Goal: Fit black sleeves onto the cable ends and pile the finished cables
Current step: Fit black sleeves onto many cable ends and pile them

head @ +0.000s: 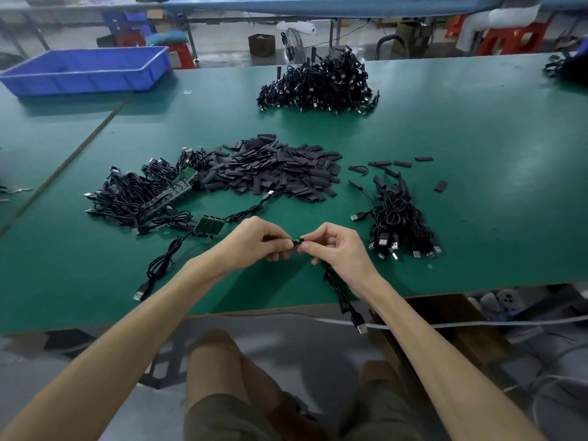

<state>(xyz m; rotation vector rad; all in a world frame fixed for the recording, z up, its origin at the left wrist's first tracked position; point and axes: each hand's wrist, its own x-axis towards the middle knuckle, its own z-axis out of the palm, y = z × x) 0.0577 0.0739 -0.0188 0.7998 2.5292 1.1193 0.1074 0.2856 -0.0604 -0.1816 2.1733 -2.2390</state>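
We hold our 2 hands close together, just above the near edge of the green table (pixel 445 154). Our left hand (pixel 254 241) has its fingers curled and pinches a small black sleeve (pixel 280 239) between thumb and first finger. Our right hand (pixel 337 246) is curled too and pinches the end of a black cable (pixel 337 292). The rest of that cable hangs down under the right hand and over the table edge, and its USB plug (pixel 361 326) dangles in the air.

The sleeve and the cable end meet in the tiny gap between our fingertips. That spot is too small for us to tell how far on the sleeve is.

Here is what we think could go wrong. The hanging cable is a bit heavy, so it could tug the end out of our pinch. If we push crooked, the sleeve could bend or catch and not slide on. If we squeeze too softly, the sleeve could drop to the floor.

We could also mix things up. The finished pile (pixel 401 224) lies to our right and the bare cables (pixel 143 192) lie to our left, beside the heap of loose sleeves (pixel 276 170).
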